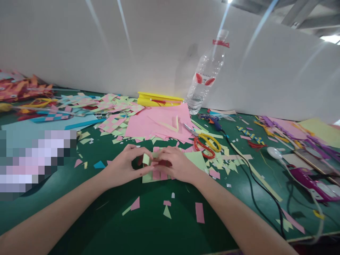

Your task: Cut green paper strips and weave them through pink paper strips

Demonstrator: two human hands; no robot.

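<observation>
Centred before me is a small paper weaving of pink strips (156,173) over light green paper. My left hand (123,166) comes in from its left side, thumb and fingertips closed on a green paper strip (146,159) that curls upward. On the right side my right hand (182,164) is bent over the weaving, its fingers pinched on the paper close to the left fingertips. The fingers hide part of the strips. A light green sheet (197,158) shows behind my right hand. Scissors (203,140) with red and yellow handles lie beyond it.
Pink sheets (159,120) and a heap of woven paper pieces (117,106) lie farther back. A plastic bottle (203,81) leans by the white wall. A blue glue gun (212,120) trails a black cord (251,170) on the right. Paper scraps litter the green table (106,226).
</observation>
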